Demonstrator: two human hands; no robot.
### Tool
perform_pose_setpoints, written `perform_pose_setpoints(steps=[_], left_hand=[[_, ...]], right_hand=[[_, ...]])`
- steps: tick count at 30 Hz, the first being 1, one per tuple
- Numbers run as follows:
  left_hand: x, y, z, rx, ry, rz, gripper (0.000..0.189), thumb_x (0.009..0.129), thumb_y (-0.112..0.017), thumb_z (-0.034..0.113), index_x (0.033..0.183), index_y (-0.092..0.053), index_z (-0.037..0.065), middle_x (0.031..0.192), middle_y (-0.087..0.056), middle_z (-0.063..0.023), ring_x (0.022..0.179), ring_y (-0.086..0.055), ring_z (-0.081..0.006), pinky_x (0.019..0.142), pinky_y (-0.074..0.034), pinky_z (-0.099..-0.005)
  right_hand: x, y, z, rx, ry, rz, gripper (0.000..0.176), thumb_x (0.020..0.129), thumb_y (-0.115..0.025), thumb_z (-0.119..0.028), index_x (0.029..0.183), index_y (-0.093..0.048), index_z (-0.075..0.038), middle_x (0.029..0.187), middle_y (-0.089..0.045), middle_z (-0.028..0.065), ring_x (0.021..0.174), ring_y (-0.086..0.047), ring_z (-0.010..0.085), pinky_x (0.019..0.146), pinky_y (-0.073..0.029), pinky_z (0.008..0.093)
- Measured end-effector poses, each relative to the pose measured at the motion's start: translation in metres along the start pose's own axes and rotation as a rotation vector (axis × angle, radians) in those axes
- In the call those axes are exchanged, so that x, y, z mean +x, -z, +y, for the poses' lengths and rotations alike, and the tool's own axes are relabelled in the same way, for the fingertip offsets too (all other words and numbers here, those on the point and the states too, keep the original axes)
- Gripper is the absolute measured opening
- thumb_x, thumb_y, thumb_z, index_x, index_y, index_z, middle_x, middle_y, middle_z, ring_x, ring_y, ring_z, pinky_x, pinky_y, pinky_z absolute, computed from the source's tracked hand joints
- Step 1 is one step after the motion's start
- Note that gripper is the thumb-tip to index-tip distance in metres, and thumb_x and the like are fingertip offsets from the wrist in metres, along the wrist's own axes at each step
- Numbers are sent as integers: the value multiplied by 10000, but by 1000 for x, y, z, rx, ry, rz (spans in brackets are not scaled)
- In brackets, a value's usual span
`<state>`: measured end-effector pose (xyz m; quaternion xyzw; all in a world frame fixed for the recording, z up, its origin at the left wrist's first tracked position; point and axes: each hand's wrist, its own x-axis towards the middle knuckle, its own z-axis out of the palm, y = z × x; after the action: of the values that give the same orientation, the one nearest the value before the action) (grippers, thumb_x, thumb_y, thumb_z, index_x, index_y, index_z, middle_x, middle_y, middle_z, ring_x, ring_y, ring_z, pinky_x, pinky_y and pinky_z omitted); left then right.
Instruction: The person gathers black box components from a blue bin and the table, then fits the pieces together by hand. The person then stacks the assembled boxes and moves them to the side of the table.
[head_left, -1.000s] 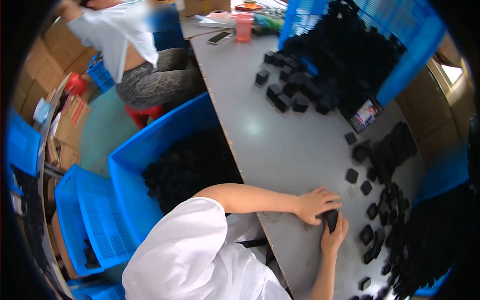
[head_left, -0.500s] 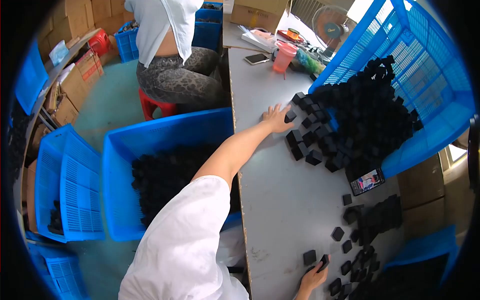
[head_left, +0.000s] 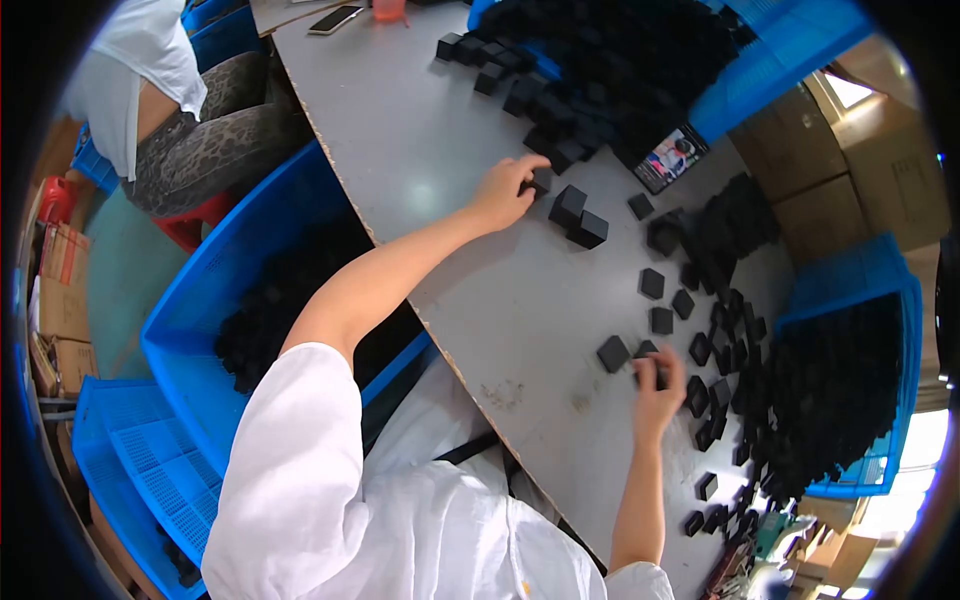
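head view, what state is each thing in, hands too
Left hand, fingers bent over a black block
Right hand, fingers bent at another black block, grip unclear
Nearer phone, screen lit
Farther phone, lying flat, screen dark
Blue bin at right, heaped with black pieces
Blue bin at left, holding more
Red stool, occupied

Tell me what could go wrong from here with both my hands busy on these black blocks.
The left hand, curled at a block, might bump the two loose blocks beside it.

The right hand is close to scattered black pieces, so it could knock some out of place.

The phone with a lit screen lies right by the big pile; sliding blocks might hit it.
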<state>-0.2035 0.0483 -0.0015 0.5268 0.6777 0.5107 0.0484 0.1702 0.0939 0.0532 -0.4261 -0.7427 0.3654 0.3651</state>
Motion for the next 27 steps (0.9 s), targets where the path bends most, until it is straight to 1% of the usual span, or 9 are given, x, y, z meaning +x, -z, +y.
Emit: perform_pose_setpoints(steps=[4,6,10,13,17,19,23,26,27], left_hand=[[-22,23,49,125,-193,198,339,768,-677,-6,1092,-613,73,892,-625,-59,952,-575,-264,848,-456,-385],[-51,28,86,249,-478,48,316,718,-716,19,1017,-631,76,822,-612,-31,925,-566,-245,852,-442,-390],[-123,3,126,206,-590,-370,287,688,-733,67,963,-658,103,872,-589,-17,924,-533,-211,908,-415,-381],[-150,-16,136,94,-461,-387,408,657,-774,92,1053,-680,116,1096,-581,-63,1056,-515,-265,933,-412,-413],[-157,-21,138,55,-328,-403,497,665,-783,95,1140,-636,86,1324,-521,-108,1185,-495,-311,987,-415,-419],[-158,-26,136,0,-307,-427,440,674,-782,110,1089,-638,81,1317,-523,-99,1152,-513,-304,958,-432,-412],[-155,-35,154,-52,-292,-432,300,699,-779,105,954,-626,65,1317,-522,-94,1104,-554,-302,907,-474,-388],[-161,-62,157,-172,-281,-507,320,686,-790,74,937,-592,62,1320,-517,-116,1133,-546,-331,932,-471,-392],[-167,-68,160,-261,-160,-539,520,665,-801,44,1128,-566,73,1324,-509,-140,1191,-517,-353,962,-465,-400]], right_hand=[[-38,-12,-1,179,-276,-223,212,874,-650,-33,1081,-641,14,910,-668,63,804,-634,116,728,-505,253],[-39,-5,16,84,-201,-229,190,871,-664,-82,1038,-661,9,915,-690,77,814,-644,142,736,-501,271],[-35,8,21,-419,238,7,320,834,-716,-164,1113,-633,-31,992,-662,121,892,-613,268,807,-492,361],[-35,24,34,-329,-66,6,361,810,-738,-163,1127,-622,-36,1076,-632,126,982,-574,306,852,-475,385],[-45,41,36,-332,14,25,388,780,-751,-132,1131,-618,-33,1130,-614,138,1028,-559,318,871,-469,390],[-51,49,48,-475,436,-188,430,754,-757,-97,1152,-605,-36,1136,-607,149,1019,-560,330,879,-469,397],[-58,44,46,-419,372,-131,417,745,-753,-55,1138,-613,-56,1179,-620,135,1031,-602,309,889,-489,378],[-63,36,20,-47,288,-168,361,687,-798,-10,1006,-633,-46,1220,-613,148,1071,-620,313,886,-512,377],[-66,36,14,10,310,-241,363,680,-811,-28,996,-634,-50,1215,-615,141,1049,-629,305,865,-523,370]])
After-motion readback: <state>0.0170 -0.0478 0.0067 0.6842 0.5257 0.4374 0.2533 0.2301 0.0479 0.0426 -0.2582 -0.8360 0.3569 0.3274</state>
